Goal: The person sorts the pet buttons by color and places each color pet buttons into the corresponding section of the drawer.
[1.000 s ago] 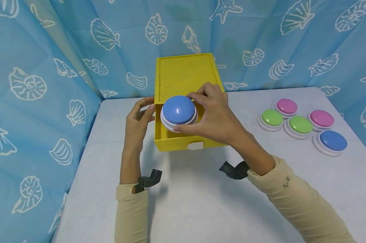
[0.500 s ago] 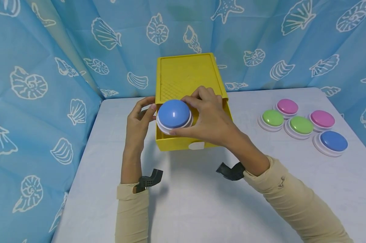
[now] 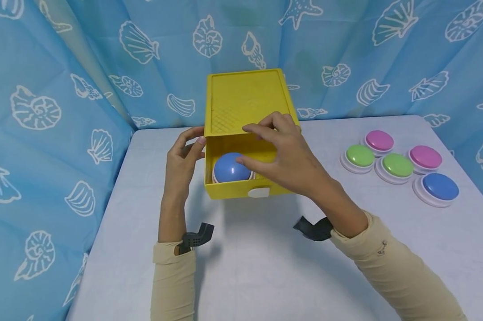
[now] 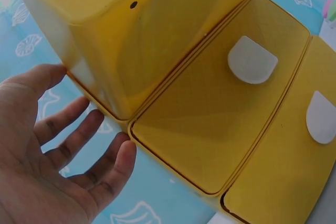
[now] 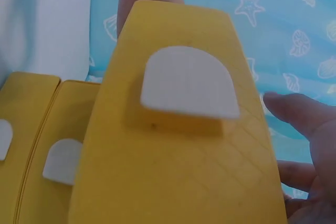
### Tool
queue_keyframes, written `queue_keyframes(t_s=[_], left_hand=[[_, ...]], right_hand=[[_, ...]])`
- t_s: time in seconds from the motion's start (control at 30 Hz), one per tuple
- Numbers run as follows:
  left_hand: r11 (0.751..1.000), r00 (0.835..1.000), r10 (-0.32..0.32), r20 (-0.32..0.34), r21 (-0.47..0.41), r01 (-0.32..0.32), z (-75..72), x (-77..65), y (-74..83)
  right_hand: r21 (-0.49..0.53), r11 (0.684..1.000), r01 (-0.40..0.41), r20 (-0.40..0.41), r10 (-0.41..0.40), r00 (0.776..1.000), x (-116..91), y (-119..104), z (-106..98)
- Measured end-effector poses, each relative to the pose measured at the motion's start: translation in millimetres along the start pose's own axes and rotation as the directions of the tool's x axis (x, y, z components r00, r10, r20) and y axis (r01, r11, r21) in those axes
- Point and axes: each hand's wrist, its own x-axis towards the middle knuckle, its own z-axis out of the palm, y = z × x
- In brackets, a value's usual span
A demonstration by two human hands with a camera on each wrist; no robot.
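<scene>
A yellow cabinet (image 3: 247, 96) has its top drawer (image 3: 221, 191) pulled out. Inside that drawer's left part sits a round button (image 3: 227, 170) with a blue dome and a white base. My right hand (image 3: 291, 154) hovers over the drawer, thumb and fingers spread apart, holding nothing; its thumb tip covers part of the blue dome from above. With extended fingers my left hand (image 3: 181, 156) touches the cabinet's left side, and the left wrist view shows its fingertips near the drawer's edge. In the right wrist view the drawer front hides the blue button.
On the white table's right side stand several more round buttons: two pink (image 3: 379, 140), two green (image 3: 398, 165) and one blue (image 3: 440, 186). Lower drawers (image 4: 210, 108) with white handles are closed. A blue shell-print curtain (image 3: 165, 53) hangs behind and to the left.
My right hand has let go of the blue button, which now rests lower in the drawer, and has risen slightly to the right. My left hand stays at the cabinet's side.
</scene>
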Motion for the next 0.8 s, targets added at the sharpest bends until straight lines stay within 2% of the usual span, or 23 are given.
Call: queue_keyframes(t_s=[0.23, 0.47, 0.63, 0.8], left_hand=[[1.0, 1.0, 0.015, 0.013, -0.002, -0.015, -1.2, -0.4, -2.0], [1.0, 1.0, -0.009, 0.011, -0.002, 0.009, -2.6, -1.7, 2.1], [1.0, 1.0, 0.002, 0.004, 0.01, -0.002, -0.5, -1.5, 2.1], [1.0, 1.0, -0.011, -0.002, 0.009, 0.011, 1.0, -2.3, 0.4]], right_hand=[[0.018, 1.0, -0.007, -0.119, 0.009, 0.993, -22.2, 13.9, -18.2], [-0.05, 0.987, -0.15, -0.179, 0.139, 0.974, -52.8, 39.7, -38.5], [-0.082, 0.961, -0.264, -0.226, 0.24, 0.944, -81.4, 69.9, -48.9], [-0.132, 0.889, -0.438, -0.242, 0.4, 0.884, -111.9, 102.6, -60.6]])
